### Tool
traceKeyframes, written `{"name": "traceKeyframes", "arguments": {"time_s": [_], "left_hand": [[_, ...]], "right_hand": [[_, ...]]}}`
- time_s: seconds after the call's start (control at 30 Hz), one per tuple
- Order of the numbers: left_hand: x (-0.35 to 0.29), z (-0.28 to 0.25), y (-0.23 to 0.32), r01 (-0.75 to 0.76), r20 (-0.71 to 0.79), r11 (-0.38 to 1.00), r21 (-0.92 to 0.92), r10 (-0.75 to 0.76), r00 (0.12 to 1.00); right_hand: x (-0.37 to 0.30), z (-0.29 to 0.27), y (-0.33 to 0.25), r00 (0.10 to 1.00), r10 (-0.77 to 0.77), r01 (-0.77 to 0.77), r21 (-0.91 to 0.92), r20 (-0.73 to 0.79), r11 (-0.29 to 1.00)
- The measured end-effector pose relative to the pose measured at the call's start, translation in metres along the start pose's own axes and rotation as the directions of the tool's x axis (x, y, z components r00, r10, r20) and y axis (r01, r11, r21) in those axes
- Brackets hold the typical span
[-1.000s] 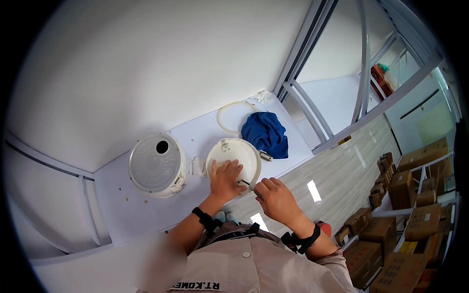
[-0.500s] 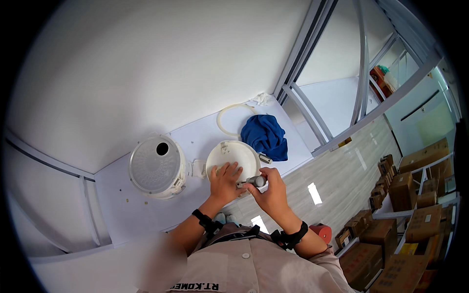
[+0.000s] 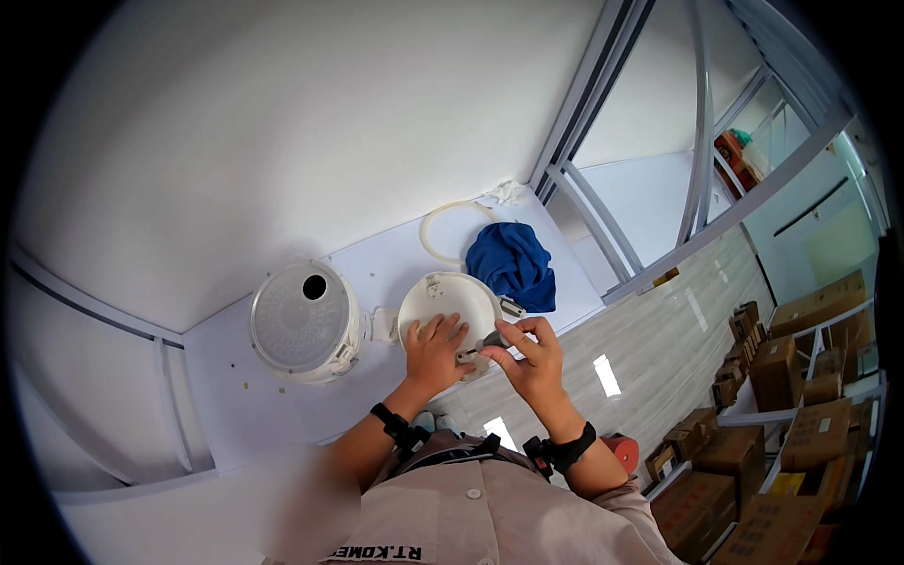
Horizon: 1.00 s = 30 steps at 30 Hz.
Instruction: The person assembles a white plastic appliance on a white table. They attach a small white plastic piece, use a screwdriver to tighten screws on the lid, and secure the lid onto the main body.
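A white round cover [image 3: 444,290] lies on the table in front of me. My left hand [image 3: 435,356] rests on it, fingers spread and pressed against its near part. Between the thumb and fingers of my right hand [image 3: 532,363] is a screwdriver [image 3: 492,341] with a grey handle. Its thin shaft points left to a small fitting [image 3: 461,357] at the cover's near right edge, next to my left hand. Whether the tip sits in a screw cannot be made out. A white latch-like piece [image 3: 384,325] stands out on the cover's left side.
A white drum-shaped housing [image 3: 299,322] with a dark round hole stands on the left of the table [image 3: 221,377]. Behind the cover lie a blue cloth [image 3: 511,266] and a pale ring [image 3: 435,247]. Cardboard boxes [image 3: 777,365] fill shelves at the right; a red roll [image 3: 621,452] is on the floor.
My right hand has turned and shifted slightly right and up around the screwdriver, whose handle now tilts more upward. My left hand stays on the cover.
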<state>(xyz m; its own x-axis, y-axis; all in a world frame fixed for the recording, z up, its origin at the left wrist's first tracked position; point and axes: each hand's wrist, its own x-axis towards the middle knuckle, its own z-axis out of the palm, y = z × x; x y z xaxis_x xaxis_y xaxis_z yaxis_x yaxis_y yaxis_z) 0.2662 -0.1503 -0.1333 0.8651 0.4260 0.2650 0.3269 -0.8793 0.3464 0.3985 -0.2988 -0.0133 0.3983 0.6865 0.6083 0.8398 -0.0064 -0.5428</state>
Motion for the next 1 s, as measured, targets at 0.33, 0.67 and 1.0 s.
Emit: {"name": "traceKeyframes", "arguments": {"time_s": [0.33, 0.67, 1.0], "left_hand": [[-0.002, 0.003, -0.001, -0.017, -0.027, 1.000, 0.015, 0.017, 1.000], [-0.002, 0.006, -0.003, -0.017, -0.019, 1.000, 0.016, 0.017, 1.000], [0.000, 0.001, -0.001, -0.012, -0.004, 1.000, 0.017, 0.012, 1.000]], "right_hand": [[0.013, -0.002, -0.005, 0.995, -0.060, 0.049, 0.132, 0.080, 0.990], [0.007, 0.005, -0.014, 0.995, 0.061, -0.081, 0.292, 0.079, 0.953], [-0.002, 0.005, -0.008, 0.996, 0.072, -0.084, 0.235, 0.060, 0.968]]}}
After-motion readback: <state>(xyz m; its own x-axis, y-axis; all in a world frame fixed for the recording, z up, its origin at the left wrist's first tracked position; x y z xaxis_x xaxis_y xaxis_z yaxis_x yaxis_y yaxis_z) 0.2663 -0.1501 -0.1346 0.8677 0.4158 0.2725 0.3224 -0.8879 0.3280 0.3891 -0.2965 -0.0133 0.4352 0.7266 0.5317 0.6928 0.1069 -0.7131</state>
